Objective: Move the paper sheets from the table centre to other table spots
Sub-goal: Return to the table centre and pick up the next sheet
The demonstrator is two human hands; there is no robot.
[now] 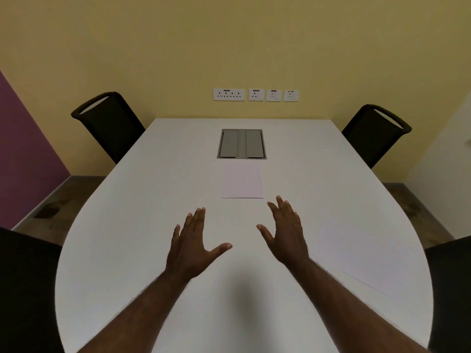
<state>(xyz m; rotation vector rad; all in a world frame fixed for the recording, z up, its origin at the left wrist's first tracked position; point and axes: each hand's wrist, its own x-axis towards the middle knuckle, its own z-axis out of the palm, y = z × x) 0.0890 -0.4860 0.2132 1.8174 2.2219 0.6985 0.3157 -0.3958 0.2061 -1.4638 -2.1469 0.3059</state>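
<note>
Both hands out over the white surface (132, 225) now, palms down, and neither one has anything in it. Left hand (193, 247) is flat with fingers straight and close together, thumb swung out to the side. Right hand (286, 233) is spread wider, fingers fanned and pointing up the surface, sitting a touch further forward than the left. Whether the palms are resting on the top or hovering just over it, hard to tell from here.

The target is dead ahead: a pale sheet (242, 180) lying flat in the centre, squared up just below the grey cable hatch (241, 143), its near edge just beyond the right fingertips. No contact yet. It may be a single sheet or a thin stack, the edge is too faint to say.

Over on the right there's a second sheet (362, 258), lying at an angle near the rim, well clear of the middle. That looks like one delivery done, so my read is we're at the reach for the next sheet.

What it calls for: get the fingers onto that near edge, slide or lift a corner off the smooth top, and carry it to a fresh spot. The left side looks open. Flat paper on a slick surface is awkward to pick up, so a drag toward the body before the pinch seems sensible
</note>
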